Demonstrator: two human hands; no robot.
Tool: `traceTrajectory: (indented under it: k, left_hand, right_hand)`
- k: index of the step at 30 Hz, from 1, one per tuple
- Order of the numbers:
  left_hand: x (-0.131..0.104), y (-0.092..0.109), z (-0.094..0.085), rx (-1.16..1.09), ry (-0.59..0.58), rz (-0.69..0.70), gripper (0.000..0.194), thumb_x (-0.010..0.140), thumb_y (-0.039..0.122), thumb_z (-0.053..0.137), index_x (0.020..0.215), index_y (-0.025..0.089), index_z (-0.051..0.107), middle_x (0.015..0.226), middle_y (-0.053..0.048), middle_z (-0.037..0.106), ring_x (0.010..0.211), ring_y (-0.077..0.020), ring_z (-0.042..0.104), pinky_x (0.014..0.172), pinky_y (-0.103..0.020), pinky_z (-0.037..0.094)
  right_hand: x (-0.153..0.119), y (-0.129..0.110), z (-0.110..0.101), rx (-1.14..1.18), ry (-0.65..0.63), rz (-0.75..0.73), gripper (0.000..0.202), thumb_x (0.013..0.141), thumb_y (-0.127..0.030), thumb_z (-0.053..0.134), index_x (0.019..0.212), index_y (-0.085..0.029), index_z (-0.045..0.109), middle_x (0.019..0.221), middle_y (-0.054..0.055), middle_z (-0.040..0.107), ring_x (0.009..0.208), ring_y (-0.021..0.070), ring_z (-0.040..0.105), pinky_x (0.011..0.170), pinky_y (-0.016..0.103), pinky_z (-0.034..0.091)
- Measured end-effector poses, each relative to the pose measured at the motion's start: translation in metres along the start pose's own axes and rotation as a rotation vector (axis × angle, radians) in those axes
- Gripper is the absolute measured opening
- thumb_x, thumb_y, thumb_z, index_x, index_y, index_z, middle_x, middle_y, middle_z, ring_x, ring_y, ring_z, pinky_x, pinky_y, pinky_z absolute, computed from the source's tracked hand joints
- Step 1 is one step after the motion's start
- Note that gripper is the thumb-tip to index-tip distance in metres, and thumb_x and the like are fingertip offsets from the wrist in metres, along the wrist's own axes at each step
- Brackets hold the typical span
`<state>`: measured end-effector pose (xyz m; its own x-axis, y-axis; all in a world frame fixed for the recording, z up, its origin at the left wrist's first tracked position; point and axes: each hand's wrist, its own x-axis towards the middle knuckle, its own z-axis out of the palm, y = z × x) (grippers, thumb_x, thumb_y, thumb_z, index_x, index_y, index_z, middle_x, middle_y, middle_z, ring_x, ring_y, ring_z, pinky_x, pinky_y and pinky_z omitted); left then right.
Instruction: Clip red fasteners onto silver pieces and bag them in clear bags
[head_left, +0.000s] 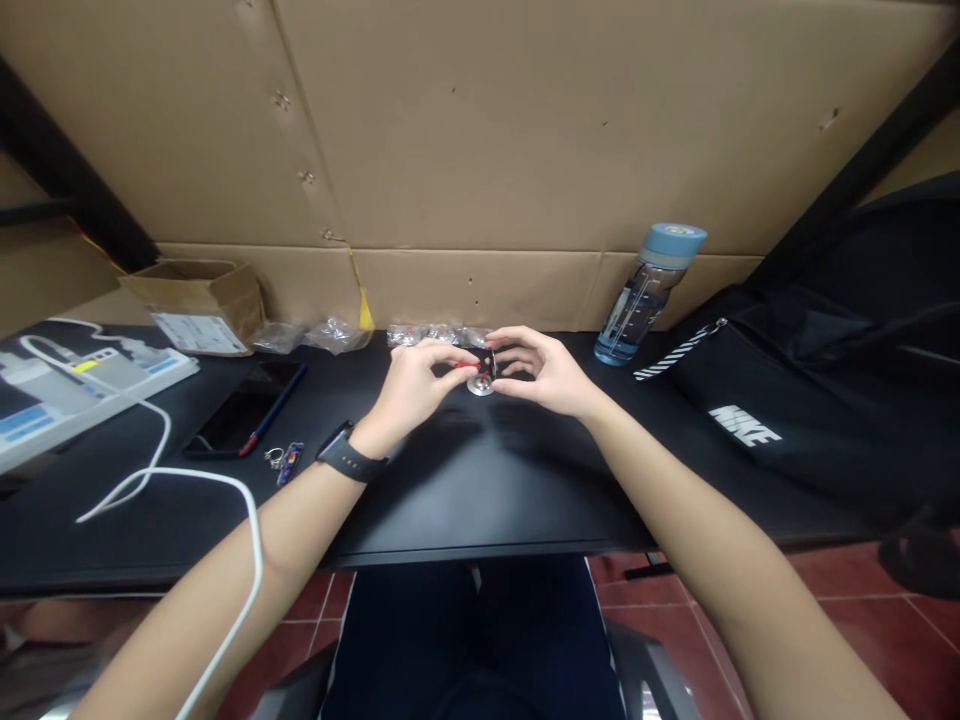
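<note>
My left hand (426,378), with a dark watch on its wrist, is closed in a pinch on a small red piece (468,366) above the black table. Just under those fingertips is a small round silver disc (480,385) with a raised middle and some red on it. My right hand (544,372) faces it, fingers curved and thumb apart. A thin silver-edged piece (493,363) stands on edge between the right thumb and forefinger. Whether it joins the red piece is too small to tell. Small clear plastic packets (435,336) with red bits inside lie behind my hands.
A blue-lidded water bottle (651,295) and a black bag (780,400) stand right. Left are a power strip (97,385), phone (244,410), pen (274,408), keyring (285,460), cardboard box (202,305) and crumpled plastic (334,335). A white cable (255,540) crosses my left forearm.
</note>
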<state>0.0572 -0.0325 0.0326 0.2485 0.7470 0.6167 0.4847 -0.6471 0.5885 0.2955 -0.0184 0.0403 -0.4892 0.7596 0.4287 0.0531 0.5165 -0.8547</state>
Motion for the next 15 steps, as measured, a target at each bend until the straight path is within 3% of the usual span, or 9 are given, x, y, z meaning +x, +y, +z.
traceTrajectory:
  k: [5,10,15]
  left_hand:
    - [-0.0015,0.003,0.0021,-0.111,0.049,-0.002,0.006,0.085,0.03,0.082,0.089,0.026,0.084,0.092,-0.003,0.08,0.09,-0.0223,0.071,0.09,-0.039,0.055]
    - [-0.0032,0.0023,0.0059,-0.176,0.02,0.025,0.005,0.083,0.03,0.084,0.082,0.025,0.082,0.085,-0.003,0.079,0.09,-0.023,0.07,0.091,-0.041,0.055]
    - [-0.0043,0.0093,0.0062,-0.077,0.038,0.072,0.003,0.083,0.025,0.083,0.08,0.026,0.082,0.085,-0.002,0.081,0.093,-0.0233,0.068,0.096,-0.043,0.051]
  right_hand:
    - [-0.0016,0.0012,0.0104,0.21,-0.024,0.028,0.067,0.068,-0.035,0.095,0.128,-0.027,0.064,0.134,0.01,0.066,0.11,0.0236,0.071,0.1,0.043,0.06]
    - [-0.0019,0.0027,0.0125,0.278,-0.022,0.044,0.069,0.065,-0.032,0.097,0.126,-0.028,0.066,0.133,0.008,0.067,0.108,0.0224,0.071,0.098,0.041,0.061]
    - [-0.0017,0.0022,0.0127,0.271,-0.016,0.045,0.069,0.065,-0.03,0.097,0.126,-0.026,0.066,0.131,0.008,0.069,0.11,0.0227,0.07,0.098,0.04,0.061]
